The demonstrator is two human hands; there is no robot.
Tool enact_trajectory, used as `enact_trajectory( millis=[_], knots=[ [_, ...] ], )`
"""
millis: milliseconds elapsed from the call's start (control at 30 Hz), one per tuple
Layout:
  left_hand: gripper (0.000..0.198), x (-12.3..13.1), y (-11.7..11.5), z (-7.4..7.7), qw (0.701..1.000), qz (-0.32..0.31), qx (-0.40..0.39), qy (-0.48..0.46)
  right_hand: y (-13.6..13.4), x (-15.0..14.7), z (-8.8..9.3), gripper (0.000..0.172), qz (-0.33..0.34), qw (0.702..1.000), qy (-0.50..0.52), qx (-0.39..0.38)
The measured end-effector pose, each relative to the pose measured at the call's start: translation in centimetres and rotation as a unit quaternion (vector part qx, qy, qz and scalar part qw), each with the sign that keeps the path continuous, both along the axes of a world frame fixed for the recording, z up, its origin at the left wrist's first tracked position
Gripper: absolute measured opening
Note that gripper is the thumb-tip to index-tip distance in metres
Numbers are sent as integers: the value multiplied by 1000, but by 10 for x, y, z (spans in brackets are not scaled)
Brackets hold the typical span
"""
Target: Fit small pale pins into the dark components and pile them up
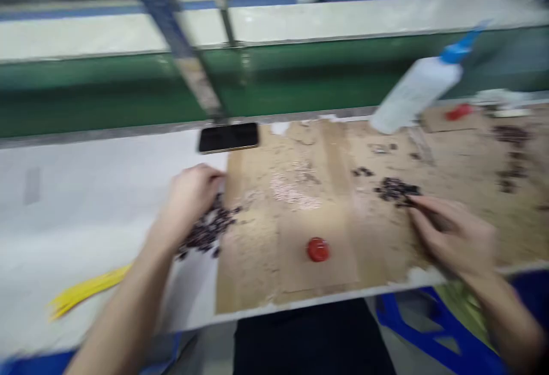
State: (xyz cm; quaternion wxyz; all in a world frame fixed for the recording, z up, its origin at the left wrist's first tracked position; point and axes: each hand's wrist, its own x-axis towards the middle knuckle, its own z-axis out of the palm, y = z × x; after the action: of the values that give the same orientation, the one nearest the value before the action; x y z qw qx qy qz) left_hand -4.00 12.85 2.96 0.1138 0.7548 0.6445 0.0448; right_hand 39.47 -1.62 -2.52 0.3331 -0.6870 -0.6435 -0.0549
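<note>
My left hand is on the left, curled with its fingers together, just above a heap of small dark pieces. What its fingertips hold, if anything, is hidden. On the right, my right hand pinches a small dark piece at the edge of a smaller dark heap. Between the hands lies a scatter of tiny pale pink bits on brown cardboard. Nearer to me, a round red piece sits on a square card. The picture is blurred.
A white bottle with a blue nozzle leans at the back right. A phone lies at the back edge beside a metal post. Yellow strips lie at left. Beyond runs a green belt; a blue stool stands below.
</note>
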Motion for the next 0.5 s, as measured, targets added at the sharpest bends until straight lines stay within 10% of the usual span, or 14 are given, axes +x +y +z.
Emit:
enact_trajectory(
  millis=[500],
  knots=[
    [37,1,7,6,997,-4,-18,69,2,11,-15,12,10,999,-38,-11]
  ],
)
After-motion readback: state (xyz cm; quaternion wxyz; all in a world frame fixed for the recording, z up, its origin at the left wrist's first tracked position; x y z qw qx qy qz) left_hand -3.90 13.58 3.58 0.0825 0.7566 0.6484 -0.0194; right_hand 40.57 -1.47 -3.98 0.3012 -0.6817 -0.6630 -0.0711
